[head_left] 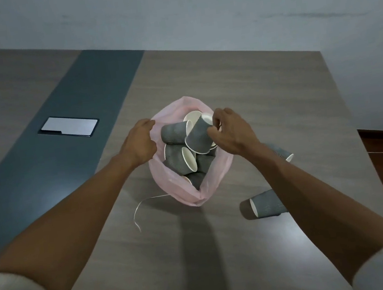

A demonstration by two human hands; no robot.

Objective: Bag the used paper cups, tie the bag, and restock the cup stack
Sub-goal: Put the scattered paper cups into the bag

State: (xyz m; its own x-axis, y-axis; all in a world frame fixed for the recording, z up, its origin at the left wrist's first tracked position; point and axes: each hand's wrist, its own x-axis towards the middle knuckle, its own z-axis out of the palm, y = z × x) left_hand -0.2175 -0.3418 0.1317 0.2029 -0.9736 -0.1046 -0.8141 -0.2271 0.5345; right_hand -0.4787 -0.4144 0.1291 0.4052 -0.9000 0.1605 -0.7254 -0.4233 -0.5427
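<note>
Left hand (140, 142) grips the pink bag (216, 178) rim, right hand (231, 132) fingers pinch a grey cup (198, 136), its forearm half hiding two cups (265, 204) on the bench (251, 94).

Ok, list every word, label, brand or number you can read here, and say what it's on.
None can be read.
Grey paper cups: only an embossed wavy pattern, no print.
Pink bag: plain.
Metal plate set in the table: blank and glary.
Wall: bare.
</note>
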